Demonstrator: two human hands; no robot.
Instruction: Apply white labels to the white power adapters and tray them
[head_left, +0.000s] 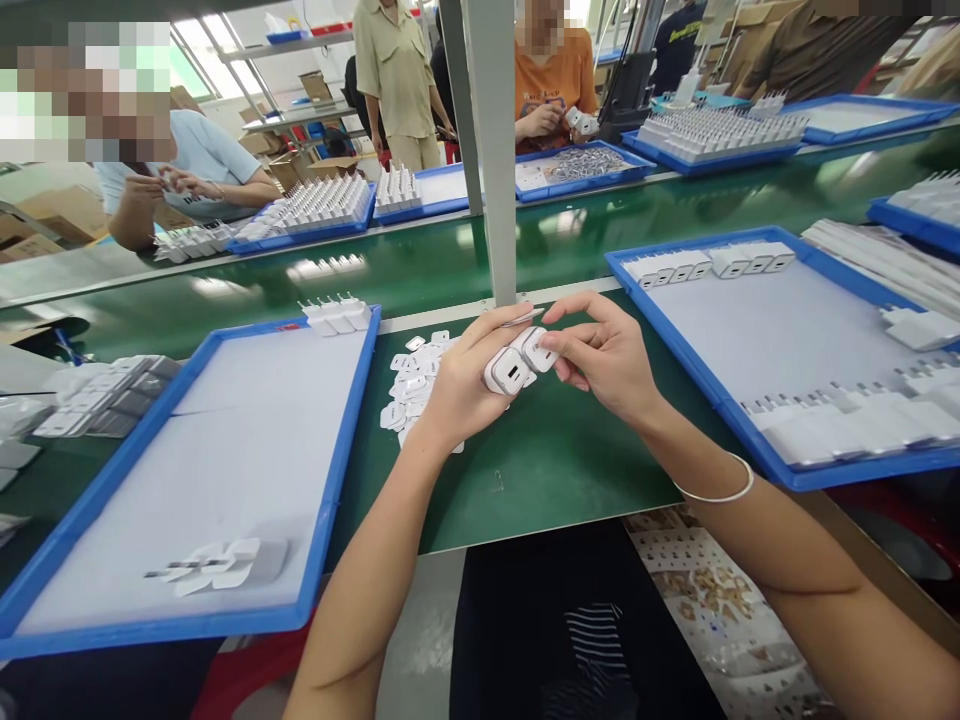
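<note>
My left hand (465, 385) holds two white charger plugs (517, 362) side by side above the green mat, with thin tweezers (523, 318) lying across its fingertips. My right hand (604, 355) pinches the plug on the right at its end. Just left of my hands lies a pile of small white stickers (411, 385) on the mat. A blue tray (341, 470) at my left holds a few chargers near its front (225, 565) and three at its far edge (337, 315).
Another blue tray (675, 330) on my right carries rows of white chargers. A grey post (495, 150) rises behind my hands. Across the green belt (420, 265), other people handle chargers beside more blue trays (315, 215). Sticker sheets (712, 600) lie by my lap.
</note>
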